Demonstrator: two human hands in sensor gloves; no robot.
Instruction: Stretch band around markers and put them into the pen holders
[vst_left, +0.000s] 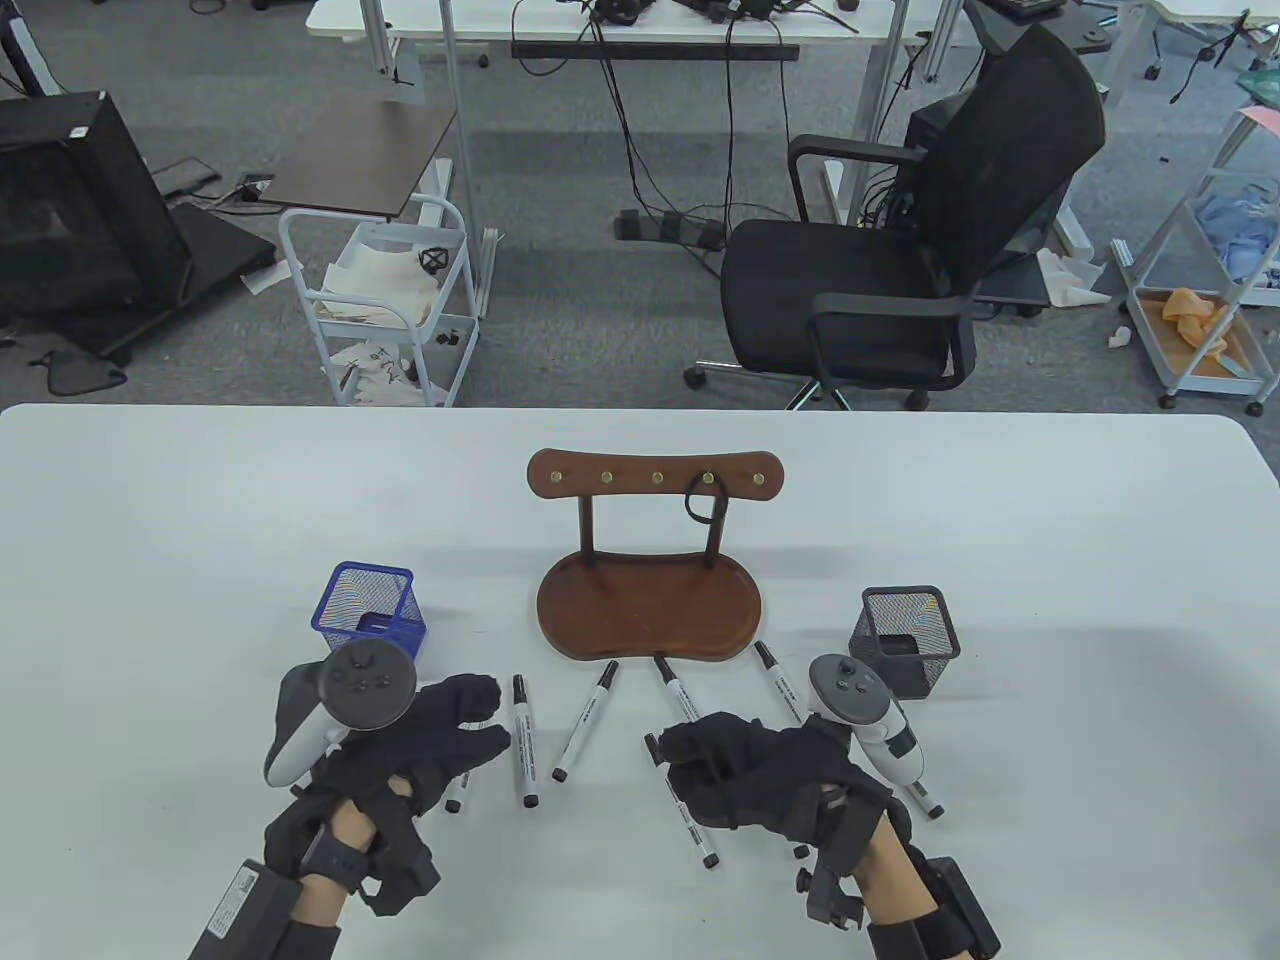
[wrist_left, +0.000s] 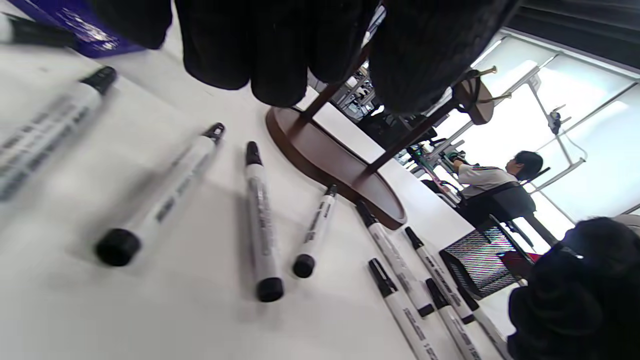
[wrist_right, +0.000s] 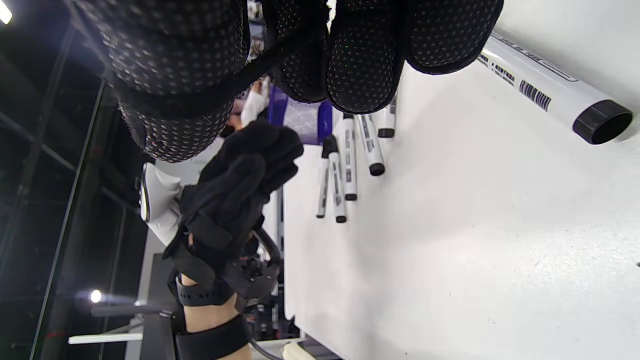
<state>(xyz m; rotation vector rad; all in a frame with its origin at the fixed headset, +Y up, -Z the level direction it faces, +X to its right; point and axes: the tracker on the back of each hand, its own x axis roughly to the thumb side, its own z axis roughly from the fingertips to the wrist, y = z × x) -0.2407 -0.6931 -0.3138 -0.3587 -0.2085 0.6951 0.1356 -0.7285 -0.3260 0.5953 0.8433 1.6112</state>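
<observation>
Several white markers with black caps lie in front of the wooden stand (vst_left: 648, 605), among them one marker (vst_left: 525, 740) and another marker (vst_left: 585, 720). A black band (vst_left: 705, 505) hangs on a hook of the stand's rail. The blue mesh holder (vst_left: 370, 610) stands at the left and the black mesh holder (vst_left: 908, 640) at the right. My left hand (vst_left: 470, 720) hovers with relaxed fingers (wrist_left: 280, 50) above the leftmost markers (wrist_left: 165, 195) and holds nothing. My right hand (vst_left: 690, 760) hangs loosely curled over a marker (wrist_right: 550, 95) that lies on the table; its fingers (wrist_right: 365, 65) grip nothing.
The white table (vst_left: 200, 560) stretches wide on both sides. Beyond its far edge stand a black office chair (vst_left: 900, 260) and a white cart (vst_left: 380, 300). A marker (vst_left: 925, 800) lies right of my right wrist. Another person (wrist_left: 495, 180) sits in the background.
</observation>
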